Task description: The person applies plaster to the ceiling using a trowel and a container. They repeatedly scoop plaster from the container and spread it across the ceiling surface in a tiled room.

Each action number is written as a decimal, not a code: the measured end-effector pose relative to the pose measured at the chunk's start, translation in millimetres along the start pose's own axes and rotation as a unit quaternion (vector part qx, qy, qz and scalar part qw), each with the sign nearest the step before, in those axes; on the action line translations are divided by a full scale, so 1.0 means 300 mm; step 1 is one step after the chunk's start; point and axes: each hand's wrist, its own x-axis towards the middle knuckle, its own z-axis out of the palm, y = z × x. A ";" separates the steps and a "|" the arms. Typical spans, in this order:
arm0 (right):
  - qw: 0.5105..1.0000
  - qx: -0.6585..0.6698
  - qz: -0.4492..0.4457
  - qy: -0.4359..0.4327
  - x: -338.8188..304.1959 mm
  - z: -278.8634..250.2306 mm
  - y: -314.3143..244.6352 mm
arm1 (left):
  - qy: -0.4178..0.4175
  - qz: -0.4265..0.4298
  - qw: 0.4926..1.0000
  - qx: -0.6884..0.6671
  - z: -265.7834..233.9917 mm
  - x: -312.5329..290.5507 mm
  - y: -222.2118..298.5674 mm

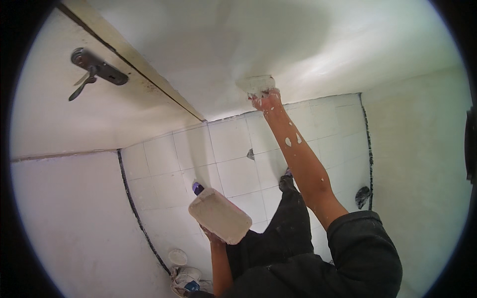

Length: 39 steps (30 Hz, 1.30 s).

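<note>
My right arm, flecked with white splashes, reaches up and forward to the pale wall (208, 54). My right hand (269, 101) is closed around a wide, whitish putty knife (257, 85), whose blade lies against the wall above the floor line. Low in front of my body, my left hand (210, 234) supports a rectangular tray (204, 218) from beneath and at its near side. The tray's face looks beige and coated; how much filler it carries I cannot tell. Most of the left fingers are hidden by the tray.
To the left is a door (44, 99) with a metal lever handle (91, 72). White floor tiles (231, 174) have dark edges along the walls. A dark lump (362, 197) lies by the right wall. Beside the left wall stand a white-smeared bucket (186, 279) and a round lid (178, 257).
</note>
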 end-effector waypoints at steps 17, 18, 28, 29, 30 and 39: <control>0.979 -0.004 -0.020 0.202 0.224 -0.911 0.145 | 0.038 -0.034 0.999 0.011 -0.263 0.310 -0.339; 0.977 0.025 -0.041 0.208 0.379 -1.065 0.179 | 0.040 -0.045 0.998 0.014 -0.303 0.359 -0.402; 0.937 -0.218 -0.254 -0.096 0.986 -1.024 0.152 | 0.098 -0.086 0.991 0.028 -0.500 0.461 -0.665; 0.816 -0.425 -0.365 -0.144 0.929 -1.022 0.140 | 0.108 -0.084 0.990 0.028 -0.488 0.449 -0.655; 0.811 -0.452 -0.352 -0.122 0.855 -1.027 0.140 | 0.116 -0.085 0.989 0.027 -0.468 0.427 -0.644; 0.983 0.084 -0.065 0.150 0.886 -1.280 0.249 | 0.099 -0.085 0.991 0.019 -0.426 0.469 -0.707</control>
